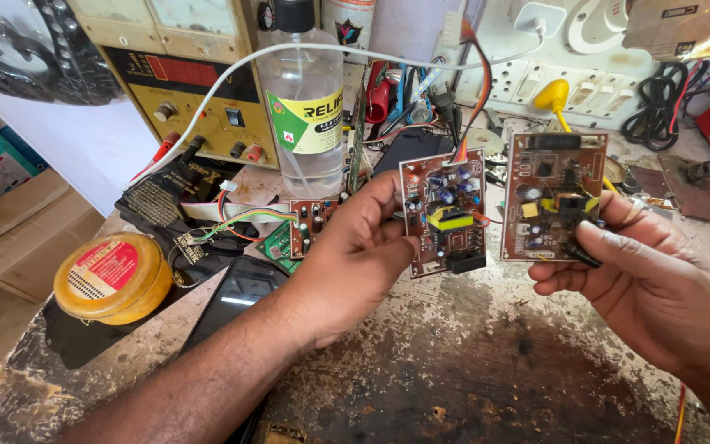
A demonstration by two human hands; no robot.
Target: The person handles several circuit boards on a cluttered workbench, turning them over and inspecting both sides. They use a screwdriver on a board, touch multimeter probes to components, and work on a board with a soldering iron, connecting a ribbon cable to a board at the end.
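Round yellow tin [112, 277]: on worn workbench [470, 370], left, apart. Left hand [355, 259]: thumb and fingers pinched on edge of brown rectangular circuit board with yellow transformer [445, 211], component side up for viewing. Right hand [643, 275]: pinching second brown circuit board [552, 197] alongside, faces level, apparently for comparison.

Right-hand board's [554, 196] lower corner behind right hand's [643, 284] thumb
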